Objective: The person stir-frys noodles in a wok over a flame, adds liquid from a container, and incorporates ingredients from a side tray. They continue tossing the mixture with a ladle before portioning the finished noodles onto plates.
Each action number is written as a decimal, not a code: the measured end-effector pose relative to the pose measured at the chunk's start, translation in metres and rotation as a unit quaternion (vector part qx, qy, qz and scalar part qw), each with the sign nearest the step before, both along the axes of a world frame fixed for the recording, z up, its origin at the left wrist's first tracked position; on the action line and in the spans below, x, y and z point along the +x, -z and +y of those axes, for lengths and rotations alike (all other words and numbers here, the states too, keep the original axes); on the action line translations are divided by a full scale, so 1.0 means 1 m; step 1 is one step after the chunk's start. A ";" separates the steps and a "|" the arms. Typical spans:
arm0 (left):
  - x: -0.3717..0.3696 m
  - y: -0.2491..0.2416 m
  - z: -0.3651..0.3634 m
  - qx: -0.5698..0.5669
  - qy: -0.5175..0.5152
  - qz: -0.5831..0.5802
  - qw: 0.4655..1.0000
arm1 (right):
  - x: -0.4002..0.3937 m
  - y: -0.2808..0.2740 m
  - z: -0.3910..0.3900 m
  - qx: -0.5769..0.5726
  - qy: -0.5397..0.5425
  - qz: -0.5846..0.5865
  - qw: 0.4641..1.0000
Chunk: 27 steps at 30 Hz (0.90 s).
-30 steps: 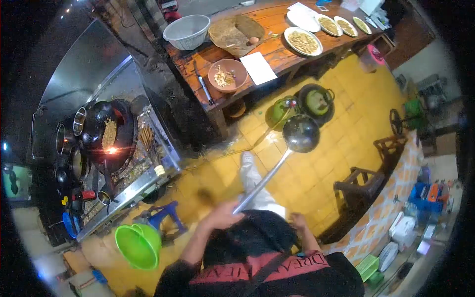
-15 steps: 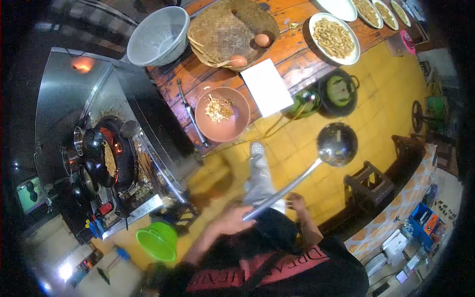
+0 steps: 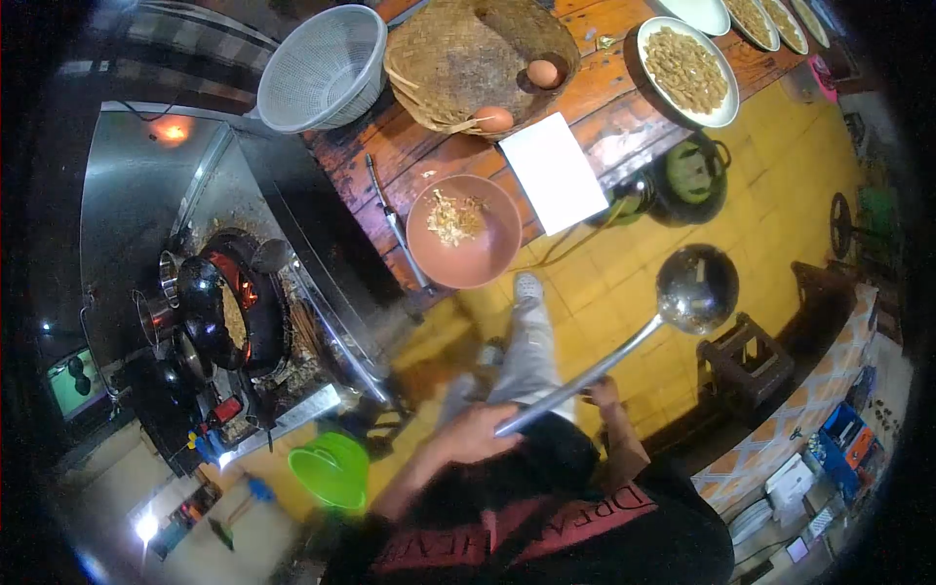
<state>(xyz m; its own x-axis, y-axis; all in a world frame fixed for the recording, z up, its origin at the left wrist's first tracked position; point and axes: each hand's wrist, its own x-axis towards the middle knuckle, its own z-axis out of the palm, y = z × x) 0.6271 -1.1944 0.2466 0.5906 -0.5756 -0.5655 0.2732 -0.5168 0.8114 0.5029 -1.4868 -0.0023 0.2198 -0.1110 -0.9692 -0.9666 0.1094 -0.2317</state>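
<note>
My left hand is closed round the end of a long metal handle. That handle belongs to a large ladle, whose round bowl is held out to the right over the yellow floor. On the right side of my body, my right hand hangs low with loosely spread fingers and nothing visible in it. Ahead, near the table edge, a pinkish-brown bowl contains light crumbly pieces. Beside it lie a white sheet and a thin black and silver tool.
A stove with a dark wok and glowing fire is at the left, near a green basket. The wooden table bears a grey strainer, woven tray, two eggs and several food plates. A stool stands right.
The table, stove and bowls have shifted slightly right in view. The ladle in my left hand has also shifted right, and more of my legs shows. My grip on the handle is the same.
</note>
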 end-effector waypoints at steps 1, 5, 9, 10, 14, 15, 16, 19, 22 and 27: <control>-0.005 -0.003 0.006 -0.003 -0.021 0.011 1.000 | -0.005 0.004 0.002 0.000 -0.008 -0.009 1.000; -0.038 -0.017 0.048 -0.007 -0.092 -0.046 0.995 | -0.014 -0.013 0.020 -0.015 0.026 -0.025 0.999; -0.095 -0.030 0.113 0.012 -0.317 0.110 0.942 | -0.052 -0.015 0.032 -0.018 0.026 -0.050 0.998; -0.114 -0.023 0.129 -0.061 -0.409 0.107 0.904 | -0.067 -0.015 0.036 -0.037 0.047 -0.057 0.997; -0.156 0.006 0.218 -0.068 -0.618 -0.022 0.783 | -0.159 0.011 0.053 -0.112 -0.064 -0.237 0.963; -0.156 0.007 0.238 -0.060 -0.638 -0.036 0.767 | -0.179 0.021 0.055 -0.142 -0.104 -0.290 0.941; -0.158 0.007 0.256 -0.053 -0.658 -0.044 0.750 | -0.224 0.093 0.044 -0.237 -0.110 -0.351 0.899; -0.170 0.049 0.332 -0.002 -0.696 -0.078 0.714 | -0.261 0.074 0.040 -0.192 -0.235 -0.331 0.894; -0.171 0.066 0.378 0.081 -0.729 -0.080 0.674 | -0.313 0.067 0.040 -0.196 -0.114 -0.285 0.931; -0.162 0.113 0.441 -0.049 -0.725 -0.082 0.682 | -0.367 0.041 0.022 -0.311 -0.151 -0.336 0.876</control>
